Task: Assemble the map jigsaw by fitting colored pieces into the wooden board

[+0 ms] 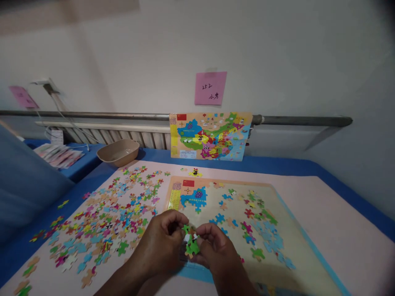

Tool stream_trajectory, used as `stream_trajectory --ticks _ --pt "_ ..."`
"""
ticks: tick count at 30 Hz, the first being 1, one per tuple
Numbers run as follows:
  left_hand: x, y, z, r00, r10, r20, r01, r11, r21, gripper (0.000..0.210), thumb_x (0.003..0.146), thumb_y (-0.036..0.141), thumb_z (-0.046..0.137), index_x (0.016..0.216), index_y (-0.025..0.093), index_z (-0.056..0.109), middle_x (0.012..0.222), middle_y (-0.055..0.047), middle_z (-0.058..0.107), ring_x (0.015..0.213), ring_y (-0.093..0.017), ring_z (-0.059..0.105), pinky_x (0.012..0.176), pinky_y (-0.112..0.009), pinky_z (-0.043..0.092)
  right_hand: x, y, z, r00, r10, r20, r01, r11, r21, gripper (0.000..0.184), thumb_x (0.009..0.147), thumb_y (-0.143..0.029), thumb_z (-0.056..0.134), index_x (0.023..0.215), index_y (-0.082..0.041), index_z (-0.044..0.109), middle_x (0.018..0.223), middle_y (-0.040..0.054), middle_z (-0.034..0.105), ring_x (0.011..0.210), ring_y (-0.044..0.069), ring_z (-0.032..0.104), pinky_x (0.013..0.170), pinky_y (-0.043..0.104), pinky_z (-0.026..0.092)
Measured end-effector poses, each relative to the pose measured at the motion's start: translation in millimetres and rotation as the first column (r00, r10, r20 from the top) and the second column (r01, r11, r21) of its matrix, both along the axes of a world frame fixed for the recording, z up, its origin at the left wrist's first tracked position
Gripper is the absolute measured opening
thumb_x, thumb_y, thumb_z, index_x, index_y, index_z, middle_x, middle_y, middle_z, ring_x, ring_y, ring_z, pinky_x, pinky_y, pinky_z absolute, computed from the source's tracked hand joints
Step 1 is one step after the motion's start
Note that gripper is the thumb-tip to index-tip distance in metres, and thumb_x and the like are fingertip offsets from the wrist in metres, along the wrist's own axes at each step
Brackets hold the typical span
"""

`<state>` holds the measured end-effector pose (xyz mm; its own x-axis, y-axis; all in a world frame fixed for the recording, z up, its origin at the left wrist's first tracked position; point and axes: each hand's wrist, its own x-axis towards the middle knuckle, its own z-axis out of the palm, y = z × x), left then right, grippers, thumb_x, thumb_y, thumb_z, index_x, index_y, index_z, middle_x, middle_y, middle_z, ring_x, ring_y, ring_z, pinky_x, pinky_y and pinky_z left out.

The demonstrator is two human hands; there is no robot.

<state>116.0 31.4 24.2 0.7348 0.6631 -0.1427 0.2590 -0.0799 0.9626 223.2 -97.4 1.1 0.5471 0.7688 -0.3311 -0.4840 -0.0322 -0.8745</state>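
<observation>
Puzzle section (191, 246), pinched by left hand (165, 240) and right hand (217, 250), seemed light and stiff, best held at opposite edges.

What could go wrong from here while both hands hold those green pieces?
The green puzzle pieces, held between the left hand and right hand, might slip or come apart. The left forearm passes beside the loose pieces and could sweep some out of place.
</observation>
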Motion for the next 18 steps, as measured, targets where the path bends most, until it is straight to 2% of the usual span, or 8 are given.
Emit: stream_trajectory --ticks 4,10,15,18 --pt "1 -2 -1.9 1.000 0.011 0.013 -0.011 1.000 0.006 0.019 0.077 0.023 0.060 0.092 0.018 0.071 0.085 -0.002 0.071 0.075 -0.016 0.059 0.070 -0.028 0.044 1 0 -7.5 1.000 -0.012 0.028 0.012 1.000 -0.007 0.036 0.070 -0.038 0.085 0.088 -0.021 0.060 0.086 0.0012 0.063 0.082 0.020 0.065 0.066 0.028 0.059" --pt "3 -6 -5.6 0.999 0.024 0.039 -0.023 0.999 -0.033 0.011 0.074 0.017 0.064 0.085 0.019 0.068 0.077 0.003 0.063 0.070 -0.012 0.055 0.065 -0.024 0.042 -2 0 -11.8 0.999 -0.042 0.023 0.042 0.999 -0.006 0.031 0.072 -0.035 0.082 0.090 -0.020 0.061 0.085 0.0011 0.064 0.079 0.019 0.065 0.063 0.026 0.055" --pt "3 -4 -10.3 0.996 0.048 0.079 -0.037 0.990 -0.133 0.013 0.076 0.018 0.066 0.088 0.019 0.069 0.076 0.002 0.067 0.064 -0.012 0.056 0.063 -0.024 0.043 -6 10 -37.7 0.990 -0.126 -0.066 0.127 0.992 0.010 0.037 0.058 -0.031 0.082 0.087 -0.021 0.061 0.078 0.0015 0.066 0.069 0.021 0.066 0.057 0.028 0.052" --pt "3 -4 -6.1 0.990 0.083 0.113 -0.056 0.974 -0.221 0.015 0.072 0.023 0.073 0.086 0.018 0.069 0.077 -0.001 0.069 0.065 -0.013 0.060 0.064 -0.026 0.046 -7 15 -46.0 0.985 -0.131 -0.110 0.134 0.991 0.023 0.041 0.049 -0.026 0.080 0.085 -0.020 0.062 0.076 0.0037 0.069 0.066 0.023 0.067 0.057 0.031 0.052"
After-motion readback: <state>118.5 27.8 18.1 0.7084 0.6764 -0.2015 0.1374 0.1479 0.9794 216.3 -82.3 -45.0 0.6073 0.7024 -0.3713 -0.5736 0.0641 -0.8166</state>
